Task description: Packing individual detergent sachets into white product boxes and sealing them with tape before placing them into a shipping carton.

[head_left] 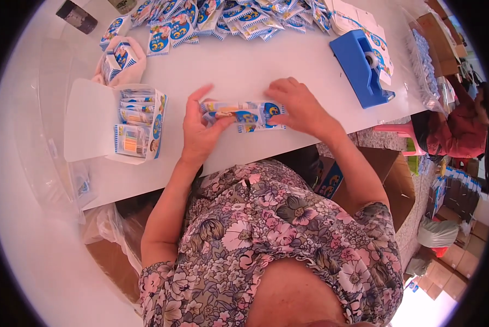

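Note:
In front of my body, a few small blue-and-white plastic packets (247, 116) lie side by side between my two hands, just over the table's near part. My left hand (198, 128) is closed round their left end, its thumb pressed on top and its index finger sticking up. At the right end, my right hand (301, 109) curls over the packets, with its thumb against them. To the left stands an open white box (158, 126), its lid (89, 122) folded out leftward. Several similar packets (133, 140) stand in a row inside it.
Many sealed packets (222, 19) are heaped along the far edge. A blue tape dispenser (359, 71) sits at the right, by flat cartons (349, 19). Behind the box are a pink cloth holder (138, 52) and a dark cup (77, 16). Another person (462, 128) is at far right.

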The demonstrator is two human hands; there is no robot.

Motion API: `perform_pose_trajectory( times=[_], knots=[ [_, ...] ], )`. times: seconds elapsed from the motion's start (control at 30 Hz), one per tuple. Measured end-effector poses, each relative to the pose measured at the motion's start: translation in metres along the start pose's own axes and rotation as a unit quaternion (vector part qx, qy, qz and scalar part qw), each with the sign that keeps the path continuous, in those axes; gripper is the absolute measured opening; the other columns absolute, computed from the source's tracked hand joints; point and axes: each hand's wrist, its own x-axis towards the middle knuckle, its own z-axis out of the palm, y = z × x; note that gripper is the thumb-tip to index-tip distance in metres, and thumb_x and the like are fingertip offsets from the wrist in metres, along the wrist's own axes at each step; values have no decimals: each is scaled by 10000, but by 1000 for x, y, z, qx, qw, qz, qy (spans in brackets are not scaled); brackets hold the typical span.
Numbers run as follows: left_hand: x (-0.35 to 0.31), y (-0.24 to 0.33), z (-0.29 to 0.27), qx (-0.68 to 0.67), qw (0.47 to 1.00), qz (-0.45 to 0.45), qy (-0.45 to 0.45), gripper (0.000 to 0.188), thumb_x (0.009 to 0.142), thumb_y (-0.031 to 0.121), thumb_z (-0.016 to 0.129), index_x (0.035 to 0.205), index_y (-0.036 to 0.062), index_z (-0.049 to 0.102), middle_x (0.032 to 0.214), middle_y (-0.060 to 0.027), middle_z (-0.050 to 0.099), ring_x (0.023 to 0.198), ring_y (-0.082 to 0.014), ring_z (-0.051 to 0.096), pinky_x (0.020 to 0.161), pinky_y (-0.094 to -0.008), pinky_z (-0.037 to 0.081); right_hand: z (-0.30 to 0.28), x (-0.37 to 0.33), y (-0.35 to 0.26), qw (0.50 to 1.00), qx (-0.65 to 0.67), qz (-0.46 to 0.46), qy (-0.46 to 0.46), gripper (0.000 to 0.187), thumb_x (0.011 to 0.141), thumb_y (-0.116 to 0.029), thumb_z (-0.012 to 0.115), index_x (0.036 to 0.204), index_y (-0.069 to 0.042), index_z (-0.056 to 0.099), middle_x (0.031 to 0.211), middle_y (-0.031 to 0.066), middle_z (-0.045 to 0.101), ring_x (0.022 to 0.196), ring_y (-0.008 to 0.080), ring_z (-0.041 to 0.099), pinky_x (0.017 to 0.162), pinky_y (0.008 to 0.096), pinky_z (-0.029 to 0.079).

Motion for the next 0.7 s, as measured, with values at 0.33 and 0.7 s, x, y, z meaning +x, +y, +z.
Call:
perform_pose_trajectory(
  times=[0.33, 0.7],
  knots=[
    [11, -39, -12, 160, 967, 168, -106, 277, 768, 61, 818, 994, 51, 659, 1076, -118, 668, 1007, -190, 637, 871, -303, 510, 9, 41, -11, 911, 406, 35, -67, 170, 799, -95, 739, 950, -51, 673, 806, 94, 700, 743, 316, 681, 688, 346, 522],
    [11, -30, -1, 183, 963, 138, -141, 270, 785, 35, 789, 1014, 51, 647, 1010, -71, 672, 939, -163, 634, 832, -292, 501, 6, 102, 75, 943, -118, -69, 303, 301, 748, 36, 657, 1014, -83, 730, 1203, 53, 627, 1048, 282, 574, 867, 370, 501]
  ],
)
